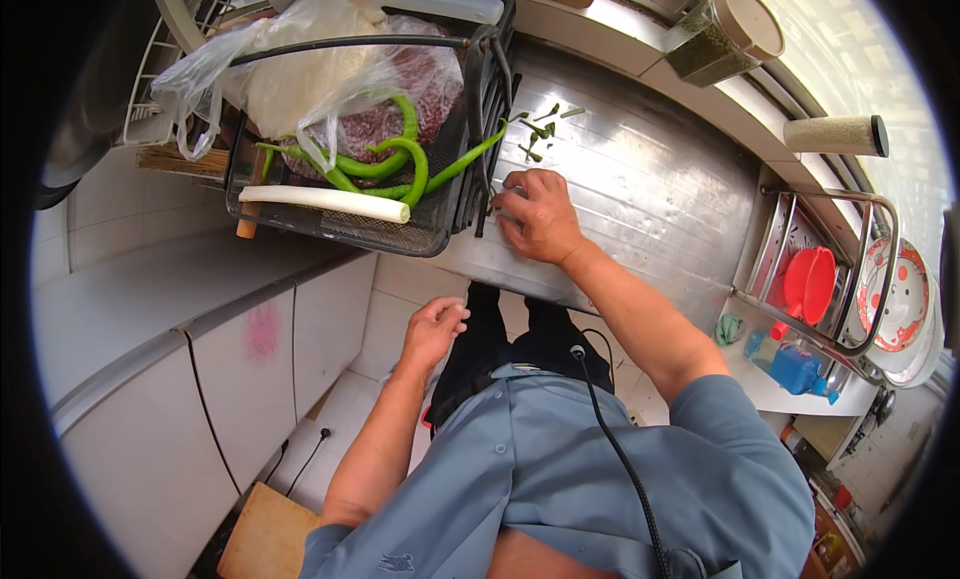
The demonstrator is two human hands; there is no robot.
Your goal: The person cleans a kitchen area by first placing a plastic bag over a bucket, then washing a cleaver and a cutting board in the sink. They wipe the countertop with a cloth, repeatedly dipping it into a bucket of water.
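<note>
My right hand (pixel 541 217) is over the steel counter (pixel 637 181), fingers curled beside the right edge of a black mesh basket (pixel 352 241); what its fingertips touch is hidden. My left hand (pixel 435 330) hangs in front of the counter's edge, fingers loosely bent, with no object visible in it. Long green chili peppers (pixel 416 159) and a white scallion stalk (pixel 324 202) lie at the basket's near side. Behind them a clear plastic bag (pixel 315 76) covers reddish-purple contents. Small green stem pieces (pixel 534 132) are scattered on the counter just beyond my right hand.
A jar of green grains (pixel 709 46) and a jar of pale grains (pixel 832 136) stand along the window ledge. At right, a metal rack (pixel 817 196) holds red plastic ware (pixel 810 282) and patterned plates (pixel 896 294), near a blue bottle (pixel 796 369). A wooden board (pixel 266 534) is low at left.
</note>
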